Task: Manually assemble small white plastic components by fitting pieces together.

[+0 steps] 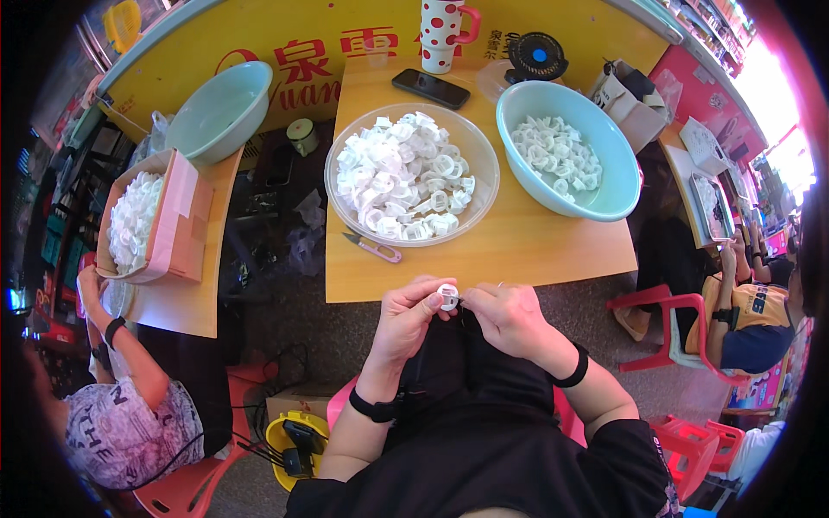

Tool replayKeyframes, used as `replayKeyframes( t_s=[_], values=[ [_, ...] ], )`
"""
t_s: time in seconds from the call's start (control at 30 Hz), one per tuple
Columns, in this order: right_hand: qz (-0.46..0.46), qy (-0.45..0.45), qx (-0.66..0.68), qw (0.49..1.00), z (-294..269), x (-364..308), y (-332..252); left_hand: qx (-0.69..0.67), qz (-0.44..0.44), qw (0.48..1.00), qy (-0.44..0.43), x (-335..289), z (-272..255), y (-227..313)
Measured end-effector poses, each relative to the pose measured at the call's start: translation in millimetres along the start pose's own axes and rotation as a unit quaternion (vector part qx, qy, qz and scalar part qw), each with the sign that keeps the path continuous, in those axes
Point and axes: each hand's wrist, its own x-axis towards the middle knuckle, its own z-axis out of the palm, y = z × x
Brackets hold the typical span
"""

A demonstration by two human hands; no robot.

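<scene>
Above my lap, just off the table's near edge, my left hand [404,315] pinches a small round white plastic part [448,297] between thumb and fingers. My right hand [511,318] is closed against the part's right side; a tiny dark bit shows at its fingertips, too small to name. A clear round bowl [489,190] heaped with white plastic pieces [393,168] stands on the table in front of me. To its right, a light teal basin [615,192] holds more small white pieces [557,151]. A small pink-handled cutting tool [378,249] lies by the bowl's near edge.
On the table [535,255] are a black phone [431,87], a red-dotted mug [440,39] and a black fan [537,57]. At left, a co-worker [134,419] sits by a cardboard box [186,220] of white pieces. Another person [743,319] sits right. A yellow bucket [285,466] stands beside me.
</scene>
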Motion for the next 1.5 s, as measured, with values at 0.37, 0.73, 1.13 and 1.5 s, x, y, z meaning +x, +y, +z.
replayKeyframes(
  t_s=[0.37,0.73,1.13,1.5],
  values=[
    [-0.028,0.020,-0.095,0.995,6.2,1.3,-1.5,-0.012,-0.002,1.000,0.006,-0.2,-0.9,3.8],
    [-0.054,0.031,-0.196,0.979,3.0,2.0,-9.4,0.000,0.014,1.000,-0.009,-0.1,-0.4,2.6],
    [-0.169,-0.091,-0.270,0.944,-8.6,14.4,-8.6,0.074,0.037,0.997,-0.011,-2.4,-5.0,2.0],
    [-0.009,-0.004,-0.103,0.995,9.2,0.4,-11.8,0.032,0.052,0.998,-0.013,-0.7,-1.9,2.1]
  ],
)
